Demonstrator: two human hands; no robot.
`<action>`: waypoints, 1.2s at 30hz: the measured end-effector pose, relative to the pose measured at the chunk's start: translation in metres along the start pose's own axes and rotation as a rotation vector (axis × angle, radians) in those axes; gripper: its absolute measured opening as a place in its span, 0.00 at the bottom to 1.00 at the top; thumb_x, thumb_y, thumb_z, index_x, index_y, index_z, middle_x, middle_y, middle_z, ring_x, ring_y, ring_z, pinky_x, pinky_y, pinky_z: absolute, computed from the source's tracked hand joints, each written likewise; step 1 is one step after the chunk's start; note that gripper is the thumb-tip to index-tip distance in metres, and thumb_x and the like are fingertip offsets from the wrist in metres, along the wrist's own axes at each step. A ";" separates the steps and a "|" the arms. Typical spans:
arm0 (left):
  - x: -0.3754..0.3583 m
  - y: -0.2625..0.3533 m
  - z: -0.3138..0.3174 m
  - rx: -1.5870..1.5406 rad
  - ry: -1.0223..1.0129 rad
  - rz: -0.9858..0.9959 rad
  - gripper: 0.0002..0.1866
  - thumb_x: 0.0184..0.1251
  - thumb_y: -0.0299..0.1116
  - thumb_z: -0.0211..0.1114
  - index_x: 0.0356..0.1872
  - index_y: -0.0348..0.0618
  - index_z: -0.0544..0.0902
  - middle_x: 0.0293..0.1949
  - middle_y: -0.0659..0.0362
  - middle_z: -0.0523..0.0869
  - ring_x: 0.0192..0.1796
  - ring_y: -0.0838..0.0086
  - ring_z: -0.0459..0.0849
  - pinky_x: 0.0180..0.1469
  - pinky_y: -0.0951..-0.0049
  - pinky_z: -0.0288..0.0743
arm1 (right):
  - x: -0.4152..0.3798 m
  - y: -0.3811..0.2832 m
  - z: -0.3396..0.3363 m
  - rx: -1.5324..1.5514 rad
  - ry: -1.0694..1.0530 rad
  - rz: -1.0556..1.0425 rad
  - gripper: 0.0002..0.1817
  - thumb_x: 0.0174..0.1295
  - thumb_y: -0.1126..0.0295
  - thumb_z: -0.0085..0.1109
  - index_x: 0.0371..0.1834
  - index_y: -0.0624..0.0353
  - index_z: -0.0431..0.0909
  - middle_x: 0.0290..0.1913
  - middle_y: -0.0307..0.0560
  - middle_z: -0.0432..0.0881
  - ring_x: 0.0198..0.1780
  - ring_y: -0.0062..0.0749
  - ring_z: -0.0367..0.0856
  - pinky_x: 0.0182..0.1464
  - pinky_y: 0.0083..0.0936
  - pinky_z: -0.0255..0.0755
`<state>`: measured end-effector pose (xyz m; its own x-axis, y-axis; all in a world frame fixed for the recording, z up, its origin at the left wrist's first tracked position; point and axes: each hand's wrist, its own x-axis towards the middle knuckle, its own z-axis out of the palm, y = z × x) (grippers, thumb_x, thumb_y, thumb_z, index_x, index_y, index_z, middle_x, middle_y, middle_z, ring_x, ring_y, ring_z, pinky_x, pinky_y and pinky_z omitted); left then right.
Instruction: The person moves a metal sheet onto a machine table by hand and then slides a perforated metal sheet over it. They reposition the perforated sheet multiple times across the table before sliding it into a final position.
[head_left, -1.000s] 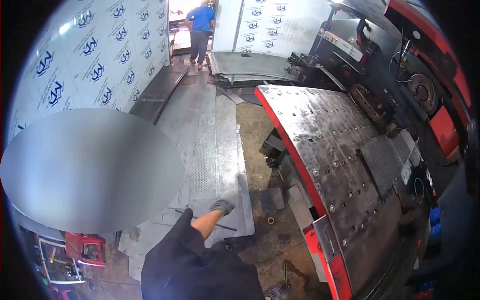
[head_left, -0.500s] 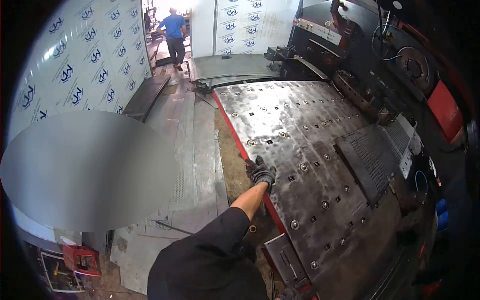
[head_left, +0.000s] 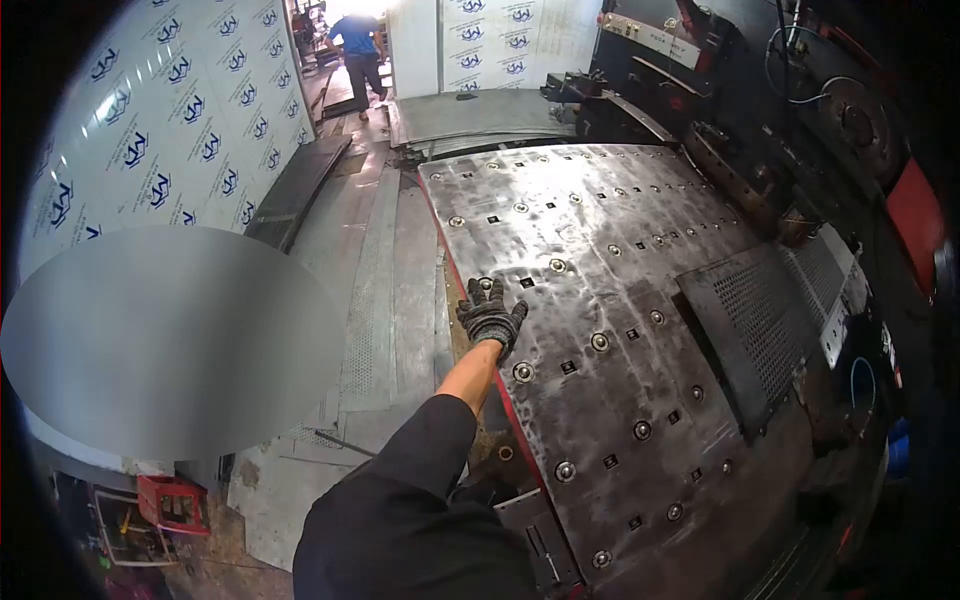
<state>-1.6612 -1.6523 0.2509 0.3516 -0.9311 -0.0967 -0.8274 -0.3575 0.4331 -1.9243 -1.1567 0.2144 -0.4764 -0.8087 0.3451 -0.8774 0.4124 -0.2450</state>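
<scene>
Grey-gloved left hand point(head_left: 491, 315), spread wide, touches a dark steel ball-studded tabletop point(head_left: 625, 290) (right hand unseen); flat contact seems steadiest.

Wall panels point(head_left: 205, 105), blue-printed: upper left. Person point(head_left: 357, 42) in blue top: upper frame, left of centre. Grey sheets point(head_left: 500, 118), stacked: top centre. Red stool-like item point(head_left: 160, 486): lower left. Red panel point(head_left: 917, 215): right edge.

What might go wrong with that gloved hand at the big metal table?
The gloved left hand is at the edge of the metal table, its forearm bare, so a scrape seems possible. The perforated panel lying on the table could perhaps slip if bumped. The dark rod lying on the floor sheets might trip someone.
</scene>
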 end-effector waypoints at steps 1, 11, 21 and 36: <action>0.000 0.002 -0.003 0.020 0.001 0.013 0.51 0.74 0.74 0.56 0.91 0.63 0.57 0.93 0.50 0.48 0.92 0.46 0.45 0.88 0.34 0.39 | -0.001 0.001 -0.003 -0.004 -0.008 0.003 0.24 0.76 0.53 0.59 0.67 0.57 0.84 0.67 0.61 0.84 0.69 0.59 0.82 0.67 0.58 0.76; 0.018 0.012 0.006 0.044 0.014 -0.089 0.50 0.74 0.75 0.57 0.91 0.66 0.59 0.93 0.47 0.48 0.93 0.50 0.49 0.86 0.32 0.47 | 0.005 0.003 -0.012 -0.008 -0.019 0.044 0.25 0.76 0.52 0.60 0.66 0.57 0.84 0.66 0.62 0.84 0.69 0.62 0.81 0.68 0.61 0.73; 0.020 0.014 0.011 0.014 0.105 -0.144 0.50 0.72 0.74 0.60 0.88 0.61 0.65 0.90 0.45 0.56 0.92 0.53 0.52 0.86 0.33 0.48 | 0.004 0.009 -0.019 -0.014 -0.011 0.059 0.25 0.75 0.51 0.62 0.65 0.57 0.84 0.65 0.62 0.84 0.70 0.64 0.80 0.70 0.64 0.71; 0.019 0.016 0.012 0.044 0.108 -0.123 0.49 0.74 0.73 0.58 0.89 0.59 0.63 0.91 0.45 0.53 0.92 0.52 0.52 0.85 0.32 0.52 | -0.006 0.015 -0.030 -0.028 -0.001 0.094 0.26 0.73 0.49 0.65 0.64 0.56 0.84 0.64 0.63 0.84 0.70 0.68 0.78 0.72 0.69 0.67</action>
<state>-1.6725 -1.6765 0.2452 0.4948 -0.8676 -0.0484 -0.7925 -0.4735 0.3844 -1.9361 -1.1337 0.2360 -0.5564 -0.7665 0.3208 -0.8303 0.4976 -0.2510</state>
